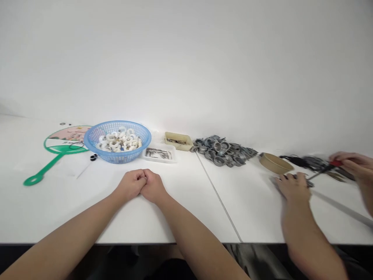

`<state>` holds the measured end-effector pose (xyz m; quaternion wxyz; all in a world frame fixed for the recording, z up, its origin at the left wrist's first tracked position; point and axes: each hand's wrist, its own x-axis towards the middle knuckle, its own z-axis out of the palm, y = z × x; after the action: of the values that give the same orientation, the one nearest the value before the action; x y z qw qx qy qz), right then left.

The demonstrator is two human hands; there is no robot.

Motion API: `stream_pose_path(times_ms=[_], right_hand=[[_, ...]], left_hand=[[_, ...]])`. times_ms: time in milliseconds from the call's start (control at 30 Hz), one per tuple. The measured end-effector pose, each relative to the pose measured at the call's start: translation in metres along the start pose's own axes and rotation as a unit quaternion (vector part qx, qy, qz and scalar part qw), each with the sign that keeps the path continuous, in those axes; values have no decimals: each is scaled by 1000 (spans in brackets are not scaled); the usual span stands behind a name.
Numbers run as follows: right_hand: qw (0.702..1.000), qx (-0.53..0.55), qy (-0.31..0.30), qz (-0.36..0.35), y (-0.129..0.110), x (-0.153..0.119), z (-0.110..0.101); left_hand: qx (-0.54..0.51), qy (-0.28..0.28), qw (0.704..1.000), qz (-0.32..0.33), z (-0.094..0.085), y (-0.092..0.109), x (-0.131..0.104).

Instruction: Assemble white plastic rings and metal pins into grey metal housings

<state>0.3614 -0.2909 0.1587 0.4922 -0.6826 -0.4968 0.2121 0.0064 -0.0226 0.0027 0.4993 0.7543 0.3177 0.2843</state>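
My left hand (131, 185) and my right hand (153, 186) rest together on the white table, both closed, their knuckles and thumbs touching. No object shows in either of them. Just beyond them is a white tray (175, 155) with thin dark pieces in it. A blue plastic basket (118, 156), nearest my left hand, contains many white rings with small metal parts. Further back, a cream box (190, 146) has slender metal pieces inside.
Left lies a green-handled fan (43, 171) near a small black ring (93, 157). Grey metal parts (220, 149) are heaped right of centre, beside a tan round container (275, 163). A co-worker's hand (294, 186) presses a part down; the other hand (354, 161) holds a red-handled screwdriver (323, 170).
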Motion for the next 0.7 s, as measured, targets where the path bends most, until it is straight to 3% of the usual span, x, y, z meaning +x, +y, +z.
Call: stream_pose_path(times_ms=[167, 233, 367, 500, 700], right_hand=[[980, 2, 192, -46, 37, -7, -22], [974, 13, 217, -55, 45, -5, -27], [997, 4, 82, -4, 39, -5, -37], [998, 10, -43, 39, 27, -3, -31], [996, 31, -77, 23, 20, 8, -13]], left_hand=[[13, -3, 1000, 5, 0, -11, 1], [13, -8, 1000, 9, 0, -13, 2], [5, -13, 1000, 15, 0, -14, 3], [-9, -8, 1000, 16, -1, -13, 3], [-89, 16, 996, -16, 1, -11, 8]])
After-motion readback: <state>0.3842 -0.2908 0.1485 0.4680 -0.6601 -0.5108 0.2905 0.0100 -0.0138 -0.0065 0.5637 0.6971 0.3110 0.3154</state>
